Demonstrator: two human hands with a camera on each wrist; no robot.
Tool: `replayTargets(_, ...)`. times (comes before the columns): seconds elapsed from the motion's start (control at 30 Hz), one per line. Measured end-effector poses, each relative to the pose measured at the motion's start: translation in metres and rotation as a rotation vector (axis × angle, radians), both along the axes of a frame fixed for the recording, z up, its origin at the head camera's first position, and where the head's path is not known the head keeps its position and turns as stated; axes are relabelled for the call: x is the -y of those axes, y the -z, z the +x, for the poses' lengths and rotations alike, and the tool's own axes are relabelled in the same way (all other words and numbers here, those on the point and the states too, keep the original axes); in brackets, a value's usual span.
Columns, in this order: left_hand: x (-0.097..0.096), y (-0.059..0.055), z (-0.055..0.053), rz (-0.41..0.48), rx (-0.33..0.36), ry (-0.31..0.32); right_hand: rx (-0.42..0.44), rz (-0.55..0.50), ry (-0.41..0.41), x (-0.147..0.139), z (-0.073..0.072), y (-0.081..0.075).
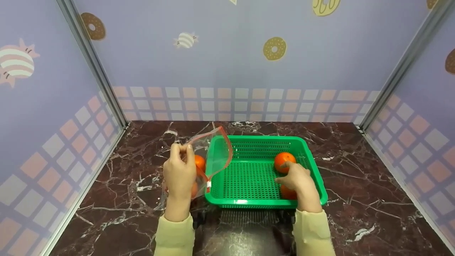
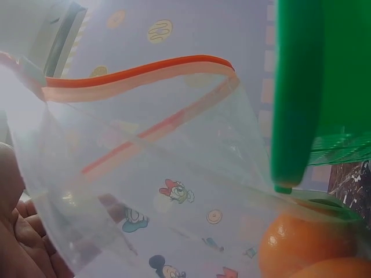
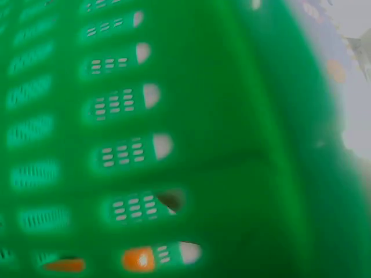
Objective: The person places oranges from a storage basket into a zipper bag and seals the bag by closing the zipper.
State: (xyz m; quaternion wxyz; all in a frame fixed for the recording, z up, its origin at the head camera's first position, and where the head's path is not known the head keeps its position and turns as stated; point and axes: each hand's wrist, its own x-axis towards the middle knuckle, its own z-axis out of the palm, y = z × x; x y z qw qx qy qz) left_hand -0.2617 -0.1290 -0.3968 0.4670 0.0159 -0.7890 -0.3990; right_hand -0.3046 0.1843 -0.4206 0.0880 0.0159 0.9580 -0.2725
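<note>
My left hand (image 1: 180,174) pinches the edge of a clear zip bag (image 1: 219,156) with a red-orange seal. The bag's mouth gapes toward the green basket, and a white slider (image 1: 208,184) sits at its lower corner. Oranges (image 1: 199,162) lie inside the bag; the left wrist view shows cartoon prints (image 2: 177,191) on the film and two oranges (image 2: 301,240) low on the right. Over the right end of the green basket (image 1: 256,202) is my right hand (image 1: 298,176), fingers apart, close to an orange (image 1: 284,159). Another orange (image 1: 287,192) lies partly hidden beneath that hand.
The basket stands on a dark red marbled tabletop (image 1: 117,217), its left rim right beside the bag. Patterned panels (image 1: 227,71) enclose the table at the back and both sides. Perforated green basket wall (image 3: 191,116) fills most of the right wrist view.
</note>
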Motion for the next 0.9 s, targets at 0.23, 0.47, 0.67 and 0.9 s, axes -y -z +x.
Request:
replayTargets(0.23,0.000,-0.003,0.001,0.004,0.011,0.008,0.030,0.030,-0.022,-0.006,-0.004,0.009)
replayTargets(0.47,0.000,-0.002,0.001,0.017,0.023,0.022,0.067,0.065,-0.082,-0.008,-0.003,0.013)
replayTargets(0.67,-0.001,-0.002,0.000,0.025,0.026,0.015,0.091,0.107,-0.102,-0.007,-0.002,0.013)
replayTargets(0.9,-0.001,-0.001,0.001,0.032,0.029,0.017,0.084,0.075,-0.097,-0.009,-0.004,0.013)
